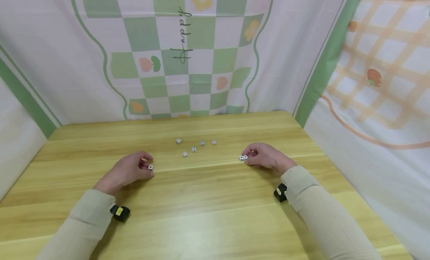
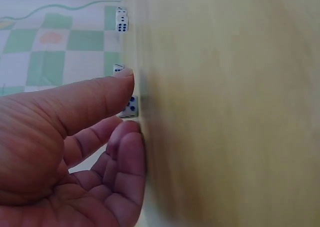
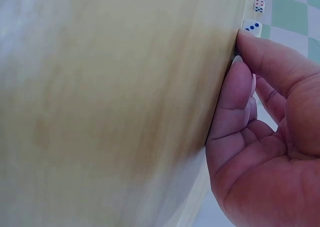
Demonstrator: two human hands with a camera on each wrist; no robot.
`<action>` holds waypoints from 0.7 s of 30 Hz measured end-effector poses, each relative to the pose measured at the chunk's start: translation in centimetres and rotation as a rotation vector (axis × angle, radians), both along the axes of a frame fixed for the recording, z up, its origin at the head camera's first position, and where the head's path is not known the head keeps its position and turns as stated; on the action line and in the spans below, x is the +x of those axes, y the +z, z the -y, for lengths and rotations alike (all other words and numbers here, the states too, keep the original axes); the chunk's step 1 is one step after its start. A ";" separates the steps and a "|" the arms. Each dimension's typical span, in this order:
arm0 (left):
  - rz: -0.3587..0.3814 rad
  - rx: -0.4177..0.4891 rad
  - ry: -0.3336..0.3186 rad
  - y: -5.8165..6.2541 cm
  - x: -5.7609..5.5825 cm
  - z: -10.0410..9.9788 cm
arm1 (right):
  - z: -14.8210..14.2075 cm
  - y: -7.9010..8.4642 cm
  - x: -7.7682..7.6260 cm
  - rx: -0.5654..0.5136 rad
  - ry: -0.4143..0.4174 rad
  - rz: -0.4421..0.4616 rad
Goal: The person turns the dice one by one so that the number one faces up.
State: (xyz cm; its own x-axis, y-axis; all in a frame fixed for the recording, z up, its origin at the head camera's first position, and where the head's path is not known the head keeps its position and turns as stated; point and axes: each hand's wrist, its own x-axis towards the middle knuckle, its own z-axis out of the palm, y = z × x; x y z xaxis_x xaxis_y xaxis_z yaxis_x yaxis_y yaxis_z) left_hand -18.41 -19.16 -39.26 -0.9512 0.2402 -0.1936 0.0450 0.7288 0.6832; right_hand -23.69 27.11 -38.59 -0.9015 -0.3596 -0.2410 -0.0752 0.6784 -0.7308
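Observation:
My left hand (image 1: 129,168), on the left of the table, holds a small white die (image 1: 150,167) between thumb and fingers. In the left wrist view this die (image 2: 131,107) shows blue pips in the gap between thumb and fingertips. On the right, my right hand (image 1: 263,155) pinches a white die (image 1: 245,157) at the tabletop. Another die (image 1: 241,158) sits right beside it, on its left. In the right wrist view the fingertips hide the pinched die, while a die with blue pips (image 3: 252,28) shows just beyond them.
Several loose dice lie mid-table between the hands, among them a die (image 1: 178,141) at the back left, a die (image 1: 185,154) nearer me and a die (image 1: 214,142) to the right. The wooden table (image 1: 201,207) meets a patterned curtain (image 1: 201,77) behind.

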 end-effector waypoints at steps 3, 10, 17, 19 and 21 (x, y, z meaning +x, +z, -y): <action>-0.013 -0.010 0.002 0.6 0.4 -0.2 | -0.1 -0.1 -0.1 0.005 0.001 -0.004; -0.097 -0.069 -0.034 2.2 0.7 -1.2 | -0.3 -0.1 -0.2 -0.001 0.003 0.006; -0.164 -0.123 -0.116 3.4 0.3 -3.6 | -0.4 -0.1 -0.3 -0.002 -0.010 0.017; -0.167 -0.132 -0.127 3.5 0.2 -4.3 | -0.4 -0.2 -0.3 -0.005 -0.012 0.023; -0.172 -0.143 -0.136 3.6 0.1 -5.0 | -0.4 -0.3 -0.3 -0.009 -0.008 0.026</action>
State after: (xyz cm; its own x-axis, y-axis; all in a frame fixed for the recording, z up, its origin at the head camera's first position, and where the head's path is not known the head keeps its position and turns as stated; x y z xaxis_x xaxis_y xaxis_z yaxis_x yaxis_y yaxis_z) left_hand -18.34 -14.13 -35.63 -0.9339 0.3500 -0.0726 0.2560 0.7968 0.5473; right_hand -23.99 27.51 -38.84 -0.8978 -0.3548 -0.2609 -0.0510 0.6723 -0.7385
